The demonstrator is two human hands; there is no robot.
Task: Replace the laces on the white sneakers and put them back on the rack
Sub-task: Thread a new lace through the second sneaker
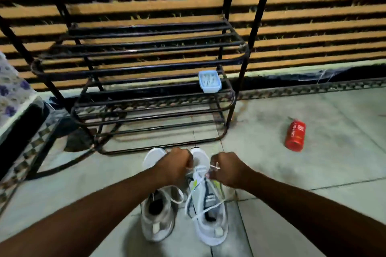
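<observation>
Two white sneakers stand side by side on the tiled floor, toes toward the rack: the left sneaker [157, 217] and the right sneaker [211, 213]. A white lace [195, 214] runs loose over the right sneaker. My left hand [174, 166] grips one end of it above that shoe's toe. My right hand [227, 170] pinches the other end, which sticks out between the fingers. The black metal shoe rack [150, 108] stands just beyond the sneakers, its shelves bare of shoes.
A small light-blue plastic box [209, 81] sits on the right end of a rack shelf. A red bottle [295, 136] lies on the floor to the right. A dark piece of furniture with a patterned cloth [12, 98] stands at the left.
</observation>
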